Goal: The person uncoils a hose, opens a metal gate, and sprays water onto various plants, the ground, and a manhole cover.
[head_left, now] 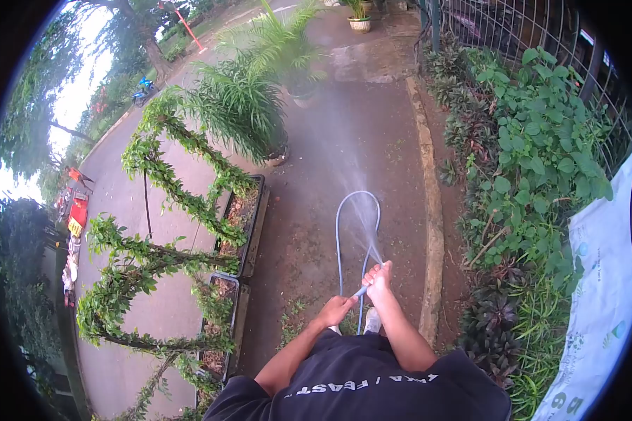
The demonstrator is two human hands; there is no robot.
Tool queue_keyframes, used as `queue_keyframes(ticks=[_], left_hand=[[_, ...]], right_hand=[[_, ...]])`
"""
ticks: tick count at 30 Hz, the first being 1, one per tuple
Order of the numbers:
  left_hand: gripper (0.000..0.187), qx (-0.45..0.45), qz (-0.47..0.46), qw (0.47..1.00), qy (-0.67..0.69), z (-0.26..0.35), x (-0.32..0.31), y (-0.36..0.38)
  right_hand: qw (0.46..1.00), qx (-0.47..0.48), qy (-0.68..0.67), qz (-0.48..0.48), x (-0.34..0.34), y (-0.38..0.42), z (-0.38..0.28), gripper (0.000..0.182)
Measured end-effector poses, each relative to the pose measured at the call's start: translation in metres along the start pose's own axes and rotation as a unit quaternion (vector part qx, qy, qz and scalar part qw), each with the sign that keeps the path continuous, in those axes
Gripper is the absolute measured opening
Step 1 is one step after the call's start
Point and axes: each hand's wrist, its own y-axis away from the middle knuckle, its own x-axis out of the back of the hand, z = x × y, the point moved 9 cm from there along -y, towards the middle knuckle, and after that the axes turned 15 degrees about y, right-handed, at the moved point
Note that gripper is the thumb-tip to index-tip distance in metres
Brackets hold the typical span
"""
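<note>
My right hand (379, 276) is closed around the end of a grey-blue garden hose (338, 235), with the thumb at its mouth. A fanning spray of water (361, 203) leaves the hose there and spreads forward over the path. Just behind and to the left, my left hand (336, 311) grips the same hose. The rest of the hose loops on the ground ahead and runs back between my feet. Mist partly blurs a potted palm (288, 52) at the far end.
Rectangular planters (242, 224) with leafy vines on arched frames line the left side, beside a bushy potted plant (239, 109). A low kerb (432, 210) borders the bed of plants (534, 140) and wire fence on the right. A white printed sheet (597, 295) hangs at far right.
</note>
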Motion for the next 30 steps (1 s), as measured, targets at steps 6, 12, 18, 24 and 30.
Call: queue_keyframes(ticks=[6, 12, 18, 24, 30], left_hand=[[0.058, -0.04, -0.002, 0.999, 0.033, 0.017, 0.01, 0.027], [0.064, -0.009, -0.017, 1.0, -0.011, -0.039, 0.021, 0.049], [0.064, 0.009, -0.047, 0.999, -0.013, -0.117, 0.042, 0.099], [0.064, -0.03, -0.059, 0.998, -0.022, -0.173, 0.084, 0.155], [0.061, -0.064, -0.057, 0.996, 0.009, -0.158, 0.129, 0.215]], right_hand=[[0.999, 0.03, 0.006, -0.029, -0.019, 0.039, -0.003, 0.04], [1.0, -0.005, 0.011, 0.014, 0.003, 0.027, 0.064, 0.04], [0.996, -0.043, 0.019, 0.082, 0.03, 0.04, 0.166, 0.038], [0.998, 0.008, 0.02, 0.064, 0.007, 0.086, 0.237, 0.043], [0.998, 0.063, 0.018, 0.021, -0.035, 0.146, 0.258, 0.047]])
